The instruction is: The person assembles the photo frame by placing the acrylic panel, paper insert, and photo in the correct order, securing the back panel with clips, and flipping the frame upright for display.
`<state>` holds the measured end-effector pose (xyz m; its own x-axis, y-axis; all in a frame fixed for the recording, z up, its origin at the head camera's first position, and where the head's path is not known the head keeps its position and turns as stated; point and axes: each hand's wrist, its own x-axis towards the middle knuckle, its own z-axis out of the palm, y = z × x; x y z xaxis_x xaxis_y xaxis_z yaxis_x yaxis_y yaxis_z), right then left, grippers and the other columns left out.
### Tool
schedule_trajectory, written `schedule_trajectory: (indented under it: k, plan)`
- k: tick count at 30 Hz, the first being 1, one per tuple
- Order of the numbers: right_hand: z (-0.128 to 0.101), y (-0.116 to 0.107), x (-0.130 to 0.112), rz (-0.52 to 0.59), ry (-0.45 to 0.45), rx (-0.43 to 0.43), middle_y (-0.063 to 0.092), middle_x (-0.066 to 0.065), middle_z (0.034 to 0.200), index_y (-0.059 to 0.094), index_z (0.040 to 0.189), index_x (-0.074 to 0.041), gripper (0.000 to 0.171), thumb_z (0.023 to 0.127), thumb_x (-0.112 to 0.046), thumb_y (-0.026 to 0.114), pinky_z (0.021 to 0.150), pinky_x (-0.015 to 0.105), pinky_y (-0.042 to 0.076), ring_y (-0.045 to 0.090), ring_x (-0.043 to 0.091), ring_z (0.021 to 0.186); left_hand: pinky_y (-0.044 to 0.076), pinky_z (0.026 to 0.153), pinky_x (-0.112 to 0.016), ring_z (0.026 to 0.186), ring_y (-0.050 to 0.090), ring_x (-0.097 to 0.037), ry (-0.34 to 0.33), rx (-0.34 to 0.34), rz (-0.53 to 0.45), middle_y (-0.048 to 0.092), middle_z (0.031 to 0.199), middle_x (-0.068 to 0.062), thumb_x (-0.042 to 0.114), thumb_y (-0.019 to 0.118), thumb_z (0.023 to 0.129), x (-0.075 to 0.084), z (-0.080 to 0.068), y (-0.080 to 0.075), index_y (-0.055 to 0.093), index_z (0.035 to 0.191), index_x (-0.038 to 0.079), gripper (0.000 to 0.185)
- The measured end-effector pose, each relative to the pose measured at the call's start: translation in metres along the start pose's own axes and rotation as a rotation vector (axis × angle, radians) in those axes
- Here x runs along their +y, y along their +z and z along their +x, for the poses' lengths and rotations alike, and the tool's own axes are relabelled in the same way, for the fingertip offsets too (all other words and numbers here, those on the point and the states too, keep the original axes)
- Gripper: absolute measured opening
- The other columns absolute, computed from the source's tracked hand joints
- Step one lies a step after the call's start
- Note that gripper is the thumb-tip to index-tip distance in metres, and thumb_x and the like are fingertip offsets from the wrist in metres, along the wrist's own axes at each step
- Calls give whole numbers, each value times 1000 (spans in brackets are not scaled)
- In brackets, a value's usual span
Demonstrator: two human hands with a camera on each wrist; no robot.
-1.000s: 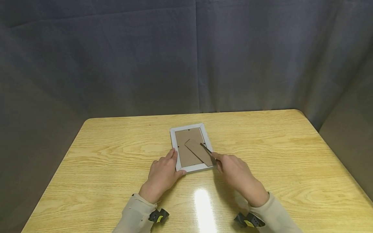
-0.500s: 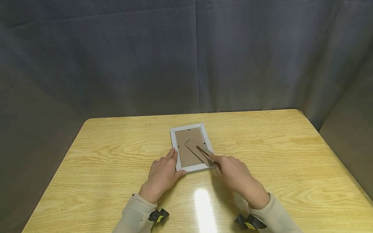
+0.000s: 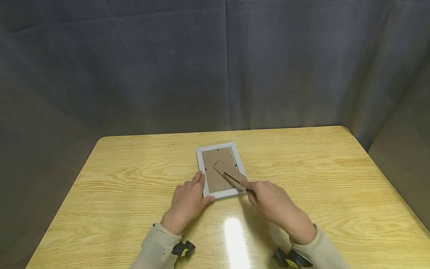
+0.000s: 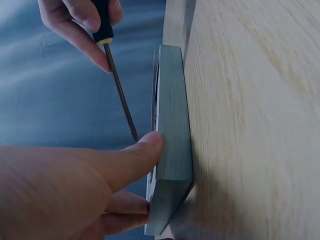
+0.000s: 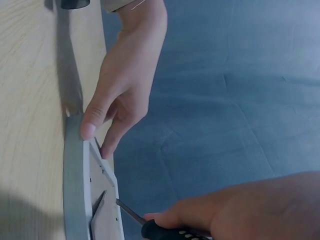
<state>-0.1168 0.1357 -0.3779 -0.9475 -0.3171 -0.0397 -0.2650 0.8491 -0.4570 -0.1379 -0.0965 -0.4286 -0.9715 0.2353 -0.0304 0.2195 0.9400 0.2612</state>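
A picture frame (image 3: 200,161) lies face down on the table, its light grey border round a brown backing board (image 3: 211,179). Small dark tabs show along the board's edges, and a stand flap (image 3: 229,168) slants across it. My left hand (image 3: 188,200) holds the near left corner, thumb on the near edge and fingers along the left side. My right hand (image 3: 272,200) grips a screwdriver with a dark handle (image 4: 104,22). Its thin shaft (image 4: 120,90) points away to the left, the tip over the flap and apart from the board in the left wrist view.
The wood-grain table (image 3: 134,179) stretches out on both sides of the frame. A dark grey curtain (image 3: 168,74) hangs behind it. Straps with dark devices (image 3: 183,249) sit at both wrists, and a bright light reflection lies near the front.
The screwdriver tip has moved from the tab on the frame's right side leftward and toward me, over the flap. My right hand has drawn back slightly. My left hand and the frame stay put.
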Motion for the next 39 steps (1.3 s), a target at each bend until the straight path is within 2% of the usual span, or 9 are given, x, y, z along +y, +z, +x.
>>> schedule_trajectory:
  k: [6,12,19,23,31,39]
  plan:
    - [-4,-4,0,20,-38,-31,37,-5,61,69,133,-15,40,98,-6,51,48,23,29,31,9,53,52,97,-57,116,65,-39,0,7,-11,44,158,-16,44,75,88,-1,-1,0,49,148,-1,79]
    - [-9,-11,-2,22,-34,-57,32,-6,59,70,131,-14,38,99,-6,50,48,23,27,28,8,52,51,98,-58,118,65,-40,1,5,-19,44,158,-16,43,74,89,-2,0,1,48,148,-1,78]
    - [-14,-14,-4,-23,-32,-103,34,-7,59,73,127,-22,37,100,-7,53,46,23,28,29,8,53,51,99,-58,119,64,-40,-4,7,-15,45,158,-17,43,75,89,-3,1,2,48,148,-1,79]
    - [-16,-15,-4,-48,-36,-99,34,-7,58,72,128,-22,37,99,-8,55,45,24,29,29,9,52,51,98,-57,118,65,-40,-6,13,-17,45,158,-16,43,75,88,-3,1,2,48,148,0,79]
    - [-19,-17,-2,-70,-59,-80,30,-10,56,72,126,-35,47,95,-4,55,45,23,26,27,8,52,52,96,-56,115,66,-39,1,19,-9,45,158,-16,44,75,88,-3,1,1,50,148,0,78]
    - [-20,-17,-3,-85,-75,-91,30,-11,56,68,130,-41,55,93,-2,55,45,23,24,26,7,53,53,94,-55,113,67,-39,8,25,-12,46,157,-17,43,76,88,-3,1,1,50,147,-1,78]
